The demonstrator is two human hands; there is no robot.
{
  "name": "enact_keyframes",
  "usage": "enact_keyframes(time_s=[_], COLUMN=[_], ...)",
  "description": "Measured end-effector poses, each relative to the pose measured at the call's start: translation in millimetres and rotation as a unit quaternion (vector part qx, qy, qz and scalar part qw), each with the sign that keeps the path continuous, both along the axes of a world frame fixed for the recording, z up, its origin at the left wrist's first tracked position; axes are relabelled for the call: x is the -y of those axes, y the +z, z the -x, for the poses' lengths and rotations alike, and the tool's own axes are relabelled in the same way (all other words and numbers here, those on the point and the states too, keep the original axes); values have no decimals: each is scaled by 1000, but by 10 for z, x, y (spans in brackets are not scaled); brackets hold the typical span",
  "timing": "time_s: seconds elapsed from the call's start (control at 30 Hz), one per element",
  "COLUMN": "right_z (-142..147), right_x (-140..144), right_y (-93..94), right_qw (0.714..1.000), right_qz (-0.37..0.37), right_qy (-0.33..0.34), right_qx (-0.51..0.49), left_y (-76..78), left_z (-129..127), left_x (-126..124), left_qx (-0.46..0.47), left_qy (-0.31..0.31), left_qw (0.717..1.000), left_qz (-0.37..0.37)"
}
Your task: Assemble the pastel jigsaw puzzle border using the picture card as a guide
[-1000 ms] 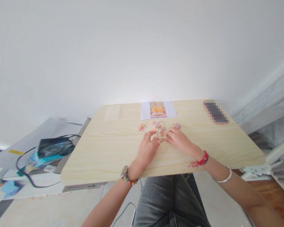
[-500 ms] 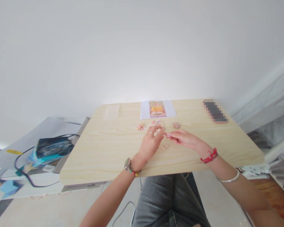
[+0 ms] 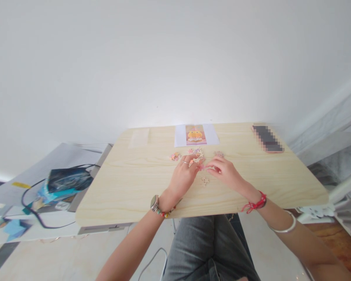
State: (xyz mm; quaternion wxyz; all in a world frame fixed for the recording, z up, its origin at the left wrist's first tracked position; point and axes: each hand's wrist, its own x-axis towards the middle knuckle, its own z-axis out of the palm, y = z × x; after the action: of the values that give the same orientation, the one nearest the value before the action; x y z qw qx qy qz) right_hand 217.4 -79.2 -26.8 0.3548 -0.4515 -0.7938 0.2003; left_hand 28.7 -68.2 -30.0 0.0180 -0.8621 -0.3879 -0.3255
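Note:
My left hand [image 3: 185, 173], with a ring and a watch, is closed in a pinch on a small pink puzzle piece [image 3: 201, 168] above the table. My right hand [image 3: 227, 173], with a red cord bracelet, has its thumb and forefinger closing at the other side of that pink piece. Behind my left fingers lies a loose heap of puzzle pieces [image 3: 198, 152], partly covered. A smaller pile [image 3: 174, 156] sits to its left, and another pile [image 3: 219, 154] is beyond my right fingers. A few pale pieces [image 3: 204, 181] lie nearer me.
A sheet with a printed picture [image 3: 195, 135] lies at the back of the wooden table [image 3: 119, 187]. A phone [image 3: 267, 138] rests at the back right, a clear flat sheet [image 3: 139, 138] at the back left. Left of the table, a dark bag [image 3: 68, 180] lies among clutter.
My right hand has lifted and turned slightly, its thumb and forefinger now more spread behind the tips. My left hand has shifted a little left, staying at the pink piece.

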Motion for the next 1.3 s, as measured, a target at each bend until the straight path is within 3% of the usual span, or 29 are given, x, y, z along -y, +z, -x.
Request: enact_keyframes(time_s=[0.13,0.6,0.83,1.07,1.17,1.3], right_z=[80,321,699,999,964,681], right_x=[2,-158,-557,-886,-887,-744], right_y=[-24,-26,63,-2,-6,23], right_qw=[996,994,992,980,979,986], right_qz=[-67,-95,-38,-32,-35,-26], right_qy=[11,39,66,81,67,65], right_qx=[53,40,100,182,192,149], left_y=[21,-22,-58,-210,-262,-268], left_z=[61,291,613,805,802,794], left_x=[21,8,-269,-554,-599,-572], left_qx=[-28,3,12,-13,-24,-30], left_qy=[4,31,105,167,177,184], left_qw=[1000,999,994,984,980,978], left_qz=[10,-24,2,60,83,92])
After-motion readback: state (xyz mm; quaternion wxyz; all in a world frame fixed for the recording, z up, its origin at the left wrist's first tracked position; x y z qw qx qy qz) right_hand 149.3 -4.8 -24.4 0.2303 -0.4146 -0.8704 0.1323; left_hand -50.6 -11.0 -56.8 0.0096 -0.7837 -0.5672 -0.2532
